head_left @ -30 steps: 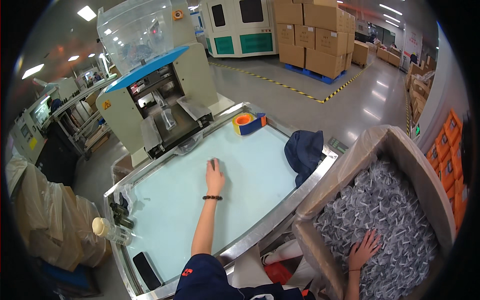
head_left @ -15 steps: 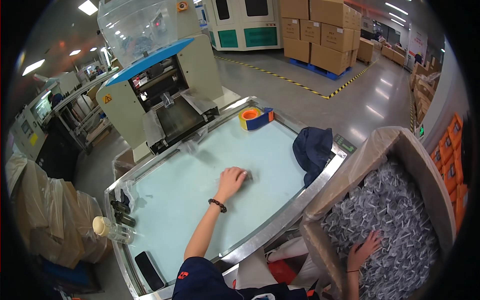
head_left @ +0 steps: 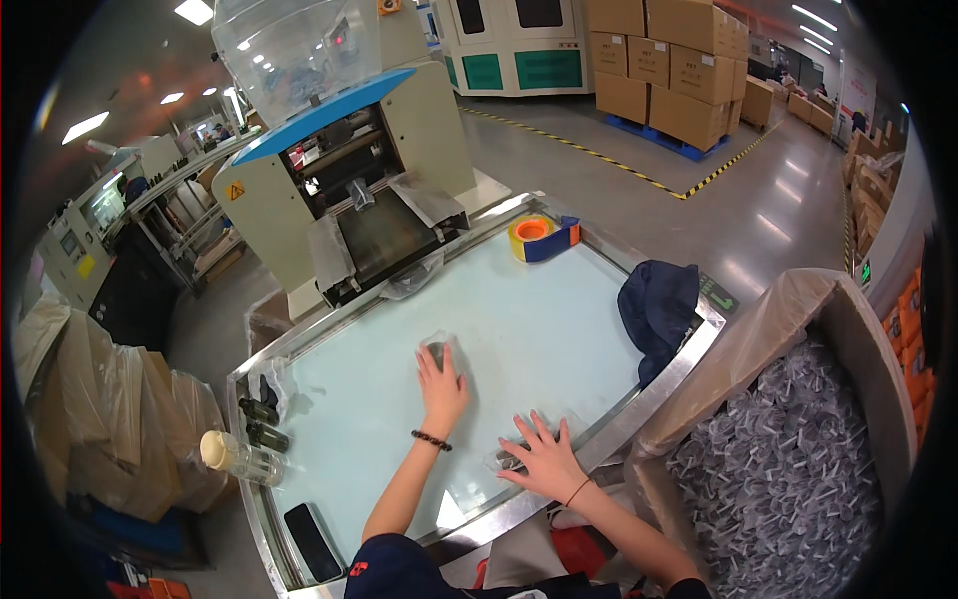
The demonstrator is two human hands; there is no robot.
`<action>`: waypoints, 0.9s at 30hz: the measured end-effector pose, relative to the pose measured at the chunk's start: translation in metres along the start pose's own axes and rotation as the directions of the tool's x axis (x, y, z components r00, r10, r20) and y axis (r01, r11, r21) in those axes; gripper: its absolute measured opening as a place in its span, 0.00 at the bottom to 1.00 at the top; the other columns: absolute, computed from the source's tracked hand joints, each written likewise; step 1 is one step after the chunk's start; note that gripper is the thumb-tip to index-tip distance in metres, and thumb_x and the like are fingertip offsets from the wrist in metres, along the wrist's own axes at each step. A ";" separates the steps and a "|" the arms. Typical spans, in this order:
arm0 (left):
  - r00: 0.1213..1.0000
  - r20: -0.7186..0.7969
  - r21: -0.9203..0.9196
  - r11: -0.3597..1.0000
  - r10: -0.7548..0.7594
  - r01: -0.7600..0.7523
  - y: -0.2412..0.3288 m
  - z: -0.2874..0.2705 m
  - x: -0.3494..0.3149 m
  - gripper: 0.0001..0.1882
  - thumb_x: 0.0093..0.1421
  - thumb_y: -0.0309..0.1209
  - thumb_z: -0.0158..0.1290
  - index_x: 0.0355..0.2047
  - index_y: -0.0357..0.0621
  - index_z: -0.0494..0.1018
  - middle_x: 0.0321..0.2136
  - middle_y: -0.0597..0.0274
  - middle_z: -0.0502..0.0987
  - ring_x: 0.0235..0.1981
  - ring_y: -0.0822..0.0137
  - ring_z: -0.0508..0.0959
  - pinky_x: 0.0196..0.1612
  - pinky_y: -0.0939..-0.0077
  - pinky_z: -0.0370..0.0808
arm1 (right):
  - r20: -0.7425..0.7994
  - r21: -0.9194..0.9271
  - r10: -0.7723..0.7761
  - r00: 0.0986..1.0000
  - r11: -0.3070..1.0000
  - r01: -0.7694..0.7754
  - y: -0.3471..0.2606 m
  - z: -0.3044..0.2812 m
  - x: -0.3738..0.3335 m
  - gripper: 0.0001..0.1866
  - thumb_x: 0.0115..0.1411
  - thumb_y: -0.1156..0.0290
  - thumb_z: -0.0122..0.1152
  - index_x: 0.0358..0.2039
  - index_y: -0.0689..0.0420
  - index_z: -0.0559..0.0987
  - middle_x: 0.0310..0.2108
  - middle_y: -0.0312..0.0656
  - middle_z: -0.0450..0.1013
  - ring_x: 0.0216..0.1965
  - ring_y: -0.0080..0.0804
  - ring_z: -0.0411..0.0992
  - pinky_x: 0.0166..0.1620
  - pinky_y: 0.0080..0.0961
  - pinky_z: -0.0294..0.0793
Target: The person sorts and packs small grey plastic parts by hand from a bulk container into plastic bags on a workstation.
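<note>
On the pale tabletop (head_left: 349,439), my left hand (head_left: 442,391) lies with its fingers stretched out over a small clear plastic packet (head_left: 436,351) that has something dark inside. To its right, near the front edge, my right hand (head_left: 549,463) spreads its fingers over a second clear packet (head_left: 511,457), also dark within and partly hidden under the fingers. Another clear bag (head_left: 414,277) lies at the table's far edge, below the machine's outlet chute (head_left: 384,240). A big box lined with plastic (head_left: 654,474) stands at the right, full of small clear packets (head_left: 778,469).
A tape roll (head_left: 533,232) and a dark blue cap (head_left: 654,309) lie along the far right edge. At the left are a bottle with a cream lid (head_left: 239,457), small dark green bottles (head_left: 264,436) and a phone (head_left: 312,541). The packing machine (head_left: 329,150) stands behind.
My right hand has come out of the packet-filled box onto the table, over a packet. My left hand has shifted left and its fingers point forward. The view has swung slightly left.
</note>
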State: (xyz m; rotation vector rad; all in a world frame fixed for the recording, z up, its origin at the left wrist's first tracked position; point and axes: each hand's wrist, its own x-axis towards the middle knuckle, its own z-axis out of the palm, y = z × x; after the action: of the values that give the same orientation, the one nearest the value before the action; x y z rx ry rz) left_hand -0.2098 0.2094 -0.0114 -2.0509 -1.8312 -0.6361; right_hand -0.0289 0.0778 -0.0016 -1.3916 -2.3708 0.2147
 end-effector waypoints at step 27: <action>0.979 -0.019 0.040 0.978 -0.204 0.204 -0.089 0.126 0.179 0.31 0.50 0.37 0.53 0.52 0.38 0.57 0.50 0.57 0.61 0.52 0.58 0.59 0.53 0.47 0.56 | -0.171 -0.033 0.331 0.928 0.940 -0.341 0.048 -0.003 0.059 0.26 0.41 0.57 0.57 0.44 0.47 0.72 0.47 0.43 0.60 0.48 0.35 0.59 0.52 0.66 0.40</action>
State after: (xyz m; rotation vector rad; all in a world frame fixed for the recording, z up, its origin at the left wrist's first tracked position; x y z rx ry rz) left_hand -0.2692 0.4369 -0.0300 -1.8411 -2.0455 -0.6576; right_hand -0.0143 0.1528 0.0002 -1.7705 -2.0119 0.1127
